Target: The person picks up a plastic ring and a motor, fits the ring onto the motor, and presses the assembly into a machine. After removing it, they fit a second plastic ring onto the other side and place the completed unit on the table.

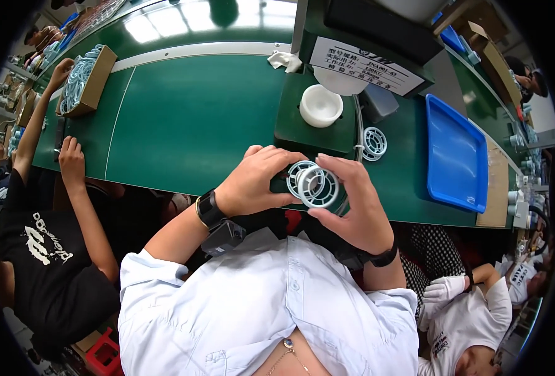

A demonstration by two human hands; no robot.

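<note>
My left hand and my right hand are closed on a light blue plastic spool with spoked round ends, held in front of my chest at the table's near edge. The left fingers and thumb grip its left end, and the right ones its right end. I cannot tell whether it is one piece or two parts put together. Beyond it, a white round cup-shaped fixture sits on the green base of a press. A similar light blue spoked ring lies on the table right of the press base.
A blue tray lies at the right on brown cardboard. At the far left, a co-worker's hands are by a cardboard box of light blue rings. A white cloth lies behind the press. The table is green.
</note>
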